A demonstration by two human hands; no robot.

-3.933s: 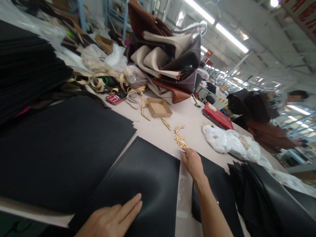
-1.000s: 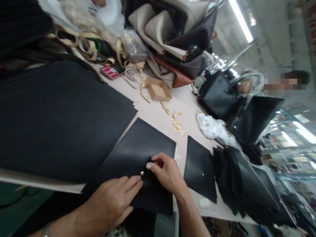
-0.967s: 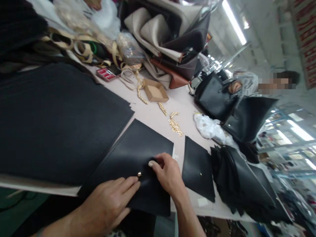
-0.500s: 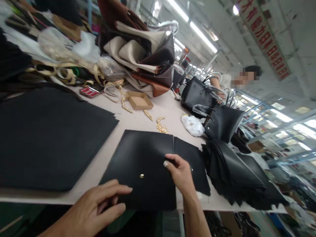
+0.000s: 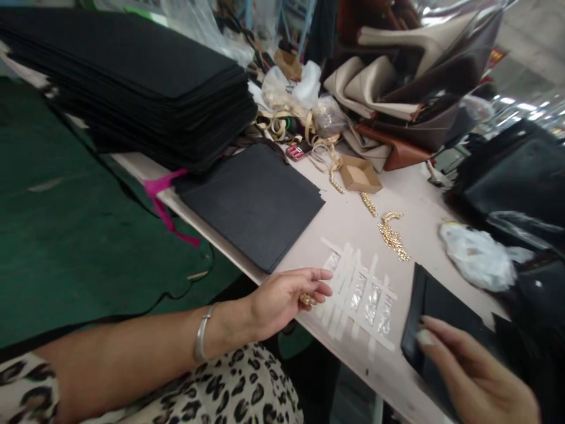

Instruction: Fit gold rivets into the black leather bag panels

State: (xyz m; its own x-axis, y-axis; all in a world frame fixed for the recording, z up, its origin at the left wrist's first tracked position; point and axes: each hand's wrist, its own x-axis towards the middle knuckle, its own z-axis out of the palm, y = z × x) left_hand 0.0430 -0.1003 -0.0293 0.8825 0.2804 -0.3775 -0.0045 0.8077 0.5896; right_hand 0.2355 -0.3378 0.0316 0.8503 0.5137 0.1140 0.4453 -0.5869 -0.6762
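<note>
My left hand is over the table edge, fingers curled around small gold metal pieces that show below them. My right hand is at the lower right, thumb and fingers closed on the edge of a black leather panel. This panel lies at the right side of the table, partly hidden by the hand. Between my hands, strips of pale tape are stuck to the tabletop. Farther back lies a loose pile of gold metal pieces.
Black sheets lie at the left table edge, near a tall black stack. Behind are a small cardboard box, brown and beige bag parts and a white plastic bag. A pink strip hangs off the edge.
The view has swung left. The black panel that lay before me is now at the right, baring the taped tabletop. My left hand has curled around gold pieces; my right hand grips the panel's edge.
</note>
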